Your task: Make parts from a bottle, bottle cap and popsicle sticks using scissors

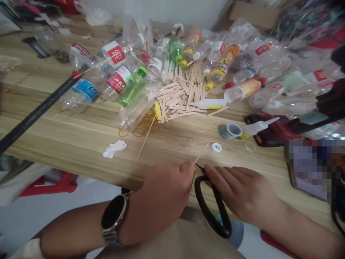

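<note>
My left hand (171, 187), with a watch on its wrist, is closed in a fist at the table's front edge. From its thumb side a thin wooden stick (201, 154) sticks out up and to the right. Beside it my right hand (238, 187) is closed round black-handled scissors (199, 194). Their large handle loop hangs below the fingers, and a dark tip points at the stick by my left thumb; whether they touch I cannot tell. A white bottle cap (216, 147) lies just beyond the stick. Another thin stick (145, 138) lies farther left, leaning on a yellow piece (157, 110).
Flat wooden sticks (178, 95) are heaped mid-table, with many plastic bottles (118, 81) around them. Rubber bands (140, 124), a crumpled tissue (115, 148), a wire spool (230, 131), a glue bottle (260, 126) and a red-black power tool (269, 133) lie nearer.
</note>
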The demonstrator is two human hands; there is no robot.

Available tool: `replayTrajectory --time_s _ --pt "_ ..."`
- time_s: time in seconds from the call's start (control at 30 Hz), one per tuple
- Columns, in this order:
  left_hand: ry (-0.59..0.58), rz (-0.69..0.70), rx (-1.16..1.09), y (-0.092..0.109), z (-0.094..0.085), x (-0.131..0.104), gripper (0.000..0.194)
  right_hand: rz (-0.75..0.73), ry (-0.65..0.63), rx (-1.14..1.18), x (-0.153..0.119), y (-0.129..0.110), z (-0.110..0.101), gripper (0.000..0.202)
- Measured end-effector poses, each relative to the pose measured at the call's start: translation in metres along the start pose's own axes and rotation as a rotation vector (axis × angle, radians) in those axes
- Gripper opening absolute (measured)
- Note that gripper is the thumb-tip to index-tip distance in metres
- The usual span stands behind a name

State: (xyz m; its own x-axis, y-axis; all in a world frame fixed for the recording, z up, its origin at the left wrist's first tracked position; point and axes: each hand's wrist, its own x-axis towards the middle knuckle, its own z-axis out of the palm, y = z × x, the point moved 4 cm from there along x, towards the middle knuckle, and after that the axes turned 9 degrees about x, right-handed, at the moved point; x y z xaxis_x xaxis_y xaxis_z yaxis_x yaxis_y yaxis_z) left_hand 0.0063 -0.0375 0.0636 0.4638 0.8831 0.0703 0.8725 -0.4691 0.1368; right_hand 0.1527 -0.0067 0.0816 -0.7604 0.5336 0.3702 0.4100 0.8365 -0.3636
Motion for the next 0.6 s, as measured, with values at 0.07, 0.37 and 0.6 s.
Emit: replayTrajectory --time_s 0.07,0.37,0.6 --pt "0.120 0.013 0.074 0.001 -0.003 0.000 0.014 0.197 -0.029 0.240 0.002 0.003 0.002 0.048" --pt "0.208 0.033 0.105 -0.002 -0.009 -0.002 0.013 0.330 -0.113 0.386 0.007 0.001 0.005 0.054" --pt "0.268 0.051 0.177 0.001 -0.009 -0.004 0.018 0.472 -0.139 0.570 0.003 0.007 0.011 0.056"
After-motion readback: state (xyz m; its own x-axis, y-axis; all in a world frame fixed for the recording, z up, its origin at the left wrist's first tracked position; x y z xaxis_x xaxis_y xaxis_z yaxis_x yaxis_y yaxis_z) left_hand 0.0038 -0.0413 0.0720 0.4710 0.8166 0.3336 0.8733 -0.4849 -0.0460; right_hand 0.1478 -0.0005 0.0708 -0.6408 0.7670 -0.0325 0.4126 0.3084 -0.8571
